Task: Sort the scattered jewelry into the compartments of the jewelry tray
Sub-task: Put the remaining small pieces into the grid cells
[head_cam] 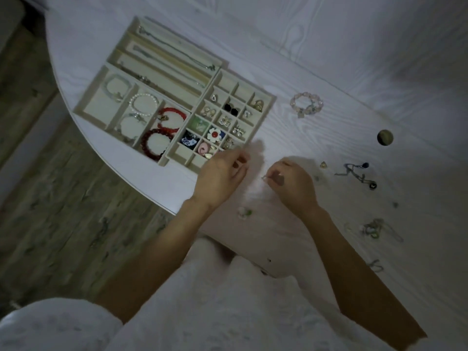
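Note:
The beige jewelry tray (88, 102) lies on the white table, with necklaces in its long slots, bracelets in the large compartments and earrings in the small squares. My left hand (220, 177) hovers at the tray's near right corner, fingers pinched together; whether it holds anything is hidden. My right hand (293, 183) pinches a tiny pale earring (264, 177) just above the table. Loose pieces lie to the right: a pink bead bracelet (307, 103), a dark necklace (359, 172), a small gold piece (323, 164) and a tangled chain (374, 229).
A small white and green piece (243, 213) lies near the table's front edge between my forearms. A round cable hole (385, 137) opens in the table (329, 59) at the right. The table's curved edge drops to a wood floor (50, 211) at the left.

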Action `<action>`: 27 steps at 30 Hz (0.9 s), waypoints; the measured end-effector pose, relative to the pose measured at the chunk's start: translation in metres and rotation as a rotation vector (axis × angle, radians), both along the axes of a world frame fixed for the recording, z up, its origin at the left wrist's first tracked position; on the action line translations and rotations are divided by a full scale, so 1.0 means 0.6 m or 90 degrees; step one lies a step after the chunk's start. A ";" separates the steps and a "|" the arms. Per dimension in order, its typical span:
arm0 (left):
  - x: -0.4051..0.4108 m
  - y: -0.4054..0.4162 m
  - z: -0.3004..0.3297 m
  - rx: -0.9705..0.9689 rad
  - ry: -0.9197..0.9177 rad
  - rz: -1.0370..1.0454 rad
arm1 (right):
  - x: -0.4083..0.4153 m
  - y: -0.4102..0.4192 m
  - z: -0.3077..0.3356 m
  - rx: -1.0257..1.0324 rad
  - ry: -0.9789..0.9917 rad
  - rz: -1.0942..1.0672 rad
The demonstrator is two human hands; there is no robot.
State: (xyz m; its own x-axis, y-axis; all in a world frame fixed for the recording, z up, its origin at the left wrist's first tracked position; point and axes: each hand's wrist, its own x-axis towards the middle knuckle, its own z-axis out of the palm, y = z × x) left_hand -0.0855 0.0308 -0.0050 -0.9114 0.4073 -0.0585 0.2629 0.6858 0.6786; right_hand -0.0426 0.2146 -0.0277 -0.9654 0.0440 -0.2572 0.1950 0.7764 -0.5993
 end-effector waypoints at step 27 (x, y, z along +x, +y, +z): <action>-0.167 -0.143 -0.046 -0.069 0.082 0.184 | -0.205 -0.014 0.037 0.259 0.220 0.084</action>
